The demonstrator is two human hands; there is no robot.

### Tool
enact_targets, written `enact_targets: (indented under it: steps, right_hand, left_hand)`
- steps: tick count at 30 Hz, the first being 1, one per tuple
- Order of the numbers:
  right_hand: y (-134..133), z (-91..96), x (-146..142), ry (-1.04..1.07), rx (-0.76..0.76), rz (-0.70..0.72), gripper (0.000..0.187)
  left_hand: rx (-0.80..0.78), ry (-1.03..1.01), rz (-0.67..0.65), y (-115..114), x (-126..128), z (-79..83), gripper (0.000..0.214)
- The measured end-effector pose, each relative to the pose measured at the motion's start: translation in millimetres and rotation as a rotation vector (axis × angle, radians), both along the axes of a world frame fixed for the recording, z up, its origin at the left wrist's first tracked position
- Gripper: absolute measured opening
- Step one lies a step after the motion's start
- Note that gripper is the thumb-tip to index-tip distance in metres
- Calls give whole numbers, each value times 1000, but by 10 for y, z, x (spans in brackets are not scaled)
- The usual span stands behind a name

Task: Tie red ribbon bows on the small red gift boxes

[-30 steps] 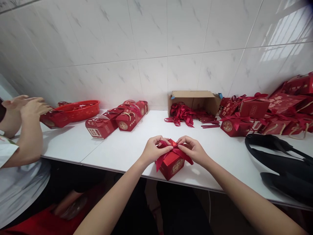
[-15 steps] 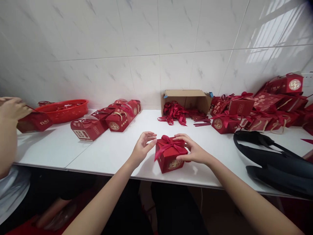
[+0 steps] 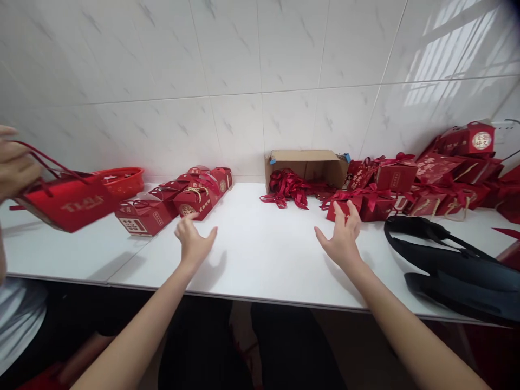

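Note:
My left hand (image 3: 194, 239) is open over the white table, fingers spread, near a red gift box with a twisted cord handle (image 3: 196, 199). Nothing is in it. My right hand (image 3: 342, 234) is also open, in front of a small red gift box with a ribbon bow (image 3: 338, 210); the fingers hide part of that box, and whether they touch it I cannot tell. Right beside it stands another bow-tied red box (image 3: 377, 205).
A cardboard box (image 3: 306, 154) at the wall has dark red ribbons (image 3: 287, 188) spilling out. Red boxes are piled on the right behind a black strapped object (image 3: 455, 271). At left, a co-worker's hand (image 3: 16, 168) holds a red box (image 3: 73, 203) before a red basin (image 3: 130, 184).
The bow-tied box has gone from the table's front middle to the row at right. My hands have moved apart, the left one leftward. The co-worker's box has shifted right.

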State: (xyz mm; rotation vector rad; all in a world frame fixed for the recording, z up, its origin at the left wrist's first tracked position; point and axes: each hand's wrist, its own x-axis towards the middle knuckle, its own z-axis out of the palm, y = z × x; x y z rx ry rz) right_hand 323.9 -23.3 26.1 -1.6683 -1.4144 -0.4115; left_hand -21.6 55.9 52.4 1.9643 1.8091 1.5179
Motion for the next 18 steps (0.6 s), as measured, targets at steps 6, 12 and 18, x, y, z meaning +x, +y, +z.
enact_targets:
  steps: [6, 12, 18]
  right_hand:
    - [-366, -179, -423, -51, -311, 298, 55]
    - [-887, -324, -1140, 114, -381, 494, 35]
    - [-1012, -487, -1610, 90, -374, 394, 41]
  left_hand:
    - [-87, 151, 414, 368, -546, 16, 72]
    - [-182, 315, 198, 379, -353, -284, 54]
    - [-73, 453, 103, 670, -314, 88, 66]
